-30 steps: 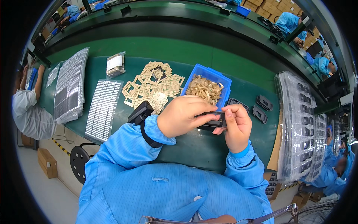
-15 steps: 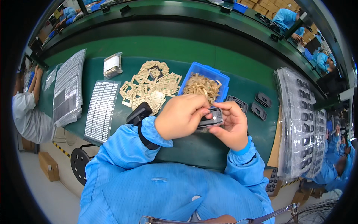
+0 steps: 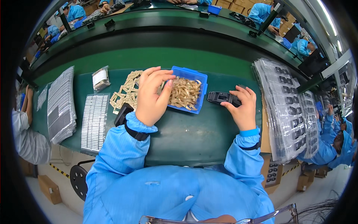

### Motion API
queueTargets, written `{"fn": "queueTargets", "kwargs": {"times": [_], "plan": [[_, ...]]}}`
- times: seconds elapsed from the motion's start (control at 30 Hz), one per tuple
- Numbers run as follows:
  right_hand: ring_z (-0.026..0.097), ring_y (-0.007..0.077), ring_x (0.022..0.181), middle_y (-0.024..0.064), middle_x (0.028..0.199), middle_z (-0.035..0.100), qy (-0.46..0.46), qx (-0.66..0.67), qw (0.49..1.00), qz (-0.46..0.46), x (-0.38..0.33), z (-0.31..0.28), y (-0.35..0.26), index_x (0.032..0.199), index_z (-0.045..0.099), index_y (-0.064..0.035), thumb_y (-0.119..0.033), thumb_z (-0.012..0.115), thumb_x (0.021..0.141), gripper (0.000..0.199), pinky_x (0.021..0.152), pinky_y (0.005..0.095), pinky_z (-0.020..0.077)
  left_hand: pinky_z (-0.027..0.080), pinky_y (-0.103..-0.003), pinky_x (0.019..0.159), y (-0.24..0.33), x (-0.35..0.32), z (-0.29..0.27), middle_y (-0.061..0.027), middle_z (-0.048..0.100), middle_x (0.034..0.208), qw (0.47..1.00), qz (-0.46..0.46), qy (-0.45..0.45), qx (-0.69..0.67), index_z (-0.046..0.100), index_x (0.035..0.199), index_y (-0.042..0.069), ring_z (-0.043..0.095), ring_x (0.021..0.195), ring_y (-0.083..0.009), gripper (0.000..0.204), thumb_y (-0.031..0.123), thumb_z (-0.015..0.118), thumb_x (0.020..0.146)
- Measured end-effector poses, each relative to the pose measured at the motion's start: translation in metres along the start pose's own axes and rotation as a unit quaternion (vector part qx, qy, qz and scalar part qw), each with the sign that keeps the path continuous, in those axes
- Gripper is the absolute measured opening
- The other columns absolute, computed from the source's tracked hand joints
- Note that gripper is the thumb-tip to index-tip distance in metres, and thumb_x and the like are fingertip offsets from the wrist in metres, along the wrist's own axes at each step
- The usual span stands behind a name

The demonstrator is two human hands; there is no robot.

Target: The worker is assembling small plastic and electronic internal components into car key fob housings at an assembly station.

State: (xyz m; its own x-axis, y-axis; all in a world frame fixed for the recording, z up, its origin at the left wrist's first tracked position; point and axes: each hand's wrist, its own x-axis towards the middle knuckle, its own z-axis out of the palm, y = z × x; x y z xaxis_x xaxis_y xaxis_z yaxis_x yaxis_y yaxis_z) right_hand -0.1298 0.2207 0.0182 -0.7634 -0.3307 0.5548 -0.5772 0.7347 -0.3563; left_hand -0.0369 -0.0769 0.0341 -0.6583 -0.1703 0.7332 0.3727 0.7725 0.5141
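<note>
My left hand (image 3: 153, 96) is raised with its fingers spread, holding nothing, at the left side of a blue bin (image 3: 203, 100). Narrow tan strips (image 3: 186, 93) fill the bin. Tan cut-out frames (image 3: 125, 91) lie in a pile behind and left of that hand, which hides part of them. Farther right, my right hand (image 3: 244, 106) has its thumb and fingers closed around a black plastic frame (image 3: 235, 100), low over the table. Another black plastic frame (image 3: 218, 97) lies directly to its left. The hand covers what lies beneath it.
On the left are a sheet of small pale pieces (image 3: 94, 121), a stack of grey sheets (image 3: 61, 106) and a bagged packet (image 3: 100, 79). Clear trays of black parts (image 3: 287, 108) are stacked at the right edge. Co-workers in blue sit beyond the green partition (image 3: 149, 58).
My hands have parted. The left has let go of the black frame and moved left, opening; the right has carried it over to the other frames. The view has shifted.
</note>
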Motion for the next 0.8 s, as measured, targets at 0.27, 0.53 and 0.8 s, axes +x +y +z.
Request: {"fn": "queueTargets", "kwargs": {"times": [0.27,0.53,0.8], "plan": [[0.043,0.0439,0.134,0.0177,0.132,0.064,-0.034,-0.025,0.999,0.017,-0.005,0.022,0.007,0.112,0.074,-0.0056,-0.028,0.093,0.065,0.055,0.112,0.0518,0.0392,0.051,-0.041,0.09,-0.025,0.015,-0.024,-0.0123,0.073,0.104,0.994,-0.052,0.077,0.057,0.074,0.101,0.004,0.065,0.105,-0.0315,0.014,0.01,0.068,0.089],[0.046,0.0412,0.131,0.0119,0.122,0.067,0.088,0.057,0.993,-0.05,-0.005,0.018,-0.007,0.103,0.071,-0.0042,-0.016,0.087,0.074,0.035,0.109,0.0508,0.0402,0.056,-0.043,0.073,0.002,-0.045,-0.083,-0.0156,0.073,0.086,0.893,-0.162,-0.253,0.334,0.075,0.086,0.005,0.07,0.082,-0.0352,0.019,0.02,0.079,0.077],[0.052,0.0413,0.124,0.0115,0.112,0.07,0.077,0.092,0.988,-0.093,-0.007,0.017,-0.014,0.094,0.07,-0.0039,-0.007,0.081,0.076,0.021,0.105,0.0501,0.0426,0.055,-0.044,0.075,-0.003,-0.078,-0.105,-0.0132,0.073,0.089,0.917,-0.156,-0.241,0.278,0.075,0.088,0.004,0.069,0.084,-0.035,0.014,0.013,0.077,0.078]]}}
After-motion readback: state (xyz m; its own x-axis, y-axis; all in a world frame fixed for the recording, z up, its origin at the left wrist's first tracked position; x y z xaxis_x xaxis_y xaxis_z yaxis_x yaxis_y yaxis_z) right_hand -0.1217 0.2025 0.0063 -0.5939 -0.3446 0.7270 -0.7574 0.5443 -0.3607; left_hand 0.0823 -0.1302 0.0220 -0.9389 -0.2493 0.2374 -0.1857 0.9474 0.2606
